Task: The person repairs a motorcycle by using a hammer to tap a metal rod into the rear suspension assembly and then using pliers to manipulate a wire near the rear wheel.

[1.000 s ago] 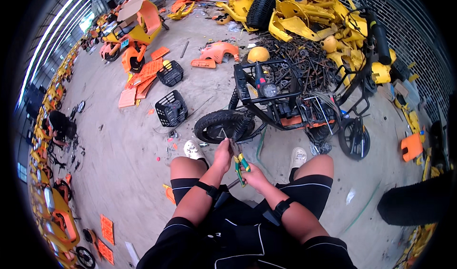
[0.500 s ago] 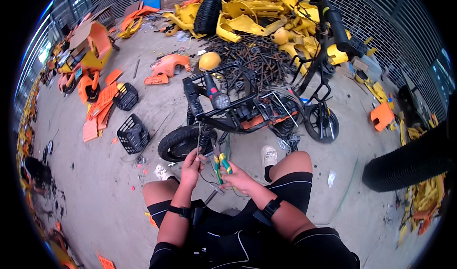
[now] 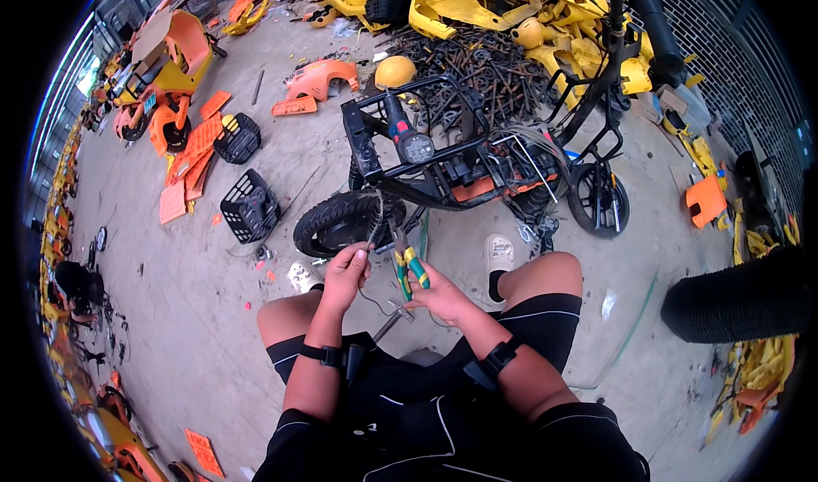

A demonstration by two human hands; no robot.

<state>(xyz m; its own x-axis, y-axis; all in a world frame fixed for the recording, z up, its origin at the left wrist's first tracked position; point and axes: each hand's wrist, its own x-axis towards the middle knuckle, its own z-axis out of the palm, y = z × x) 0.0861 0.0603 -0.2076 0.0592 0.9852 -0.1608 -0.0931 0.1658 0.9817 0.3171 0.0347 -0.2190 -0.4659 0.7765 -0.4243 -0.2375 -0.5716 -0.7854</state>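
Observation:
My left hand (image 3: 348, 269) is pinched on a thin cable (image 3: 372, 223) in front of the rear tire (image 3: 328, 225) of a stripped black scooter frame (image 3: 443, 175). Just to its right, my right hand (image 3: 441, 293) grips pliers (image 3: 417, 271) with green and yellow handles, their jaws raised beside the cable. A loose length of cable curves down below my hands, near a metal tool (image 3: 388, 327) between my legs. A black power tool (image 3: 407, 137) with red details rests in the top of the frame.
Black plastic baskets (image 3: 250, 206) and orange panels (image 3: 192, 167) lie left. A heap of dark metal parts (image 3: 481, 73) and yellow body panels (image 3: 443, 9) lies behind the frame. A black ribbed object (image 3: 728, 299) is at right. A person (image 3: 77, 290) is crouched at far left.
Over the last second my left hand has drawn left and down, apart from the pliers, with the cable now showing between my hands. The camera's view has also shifted.

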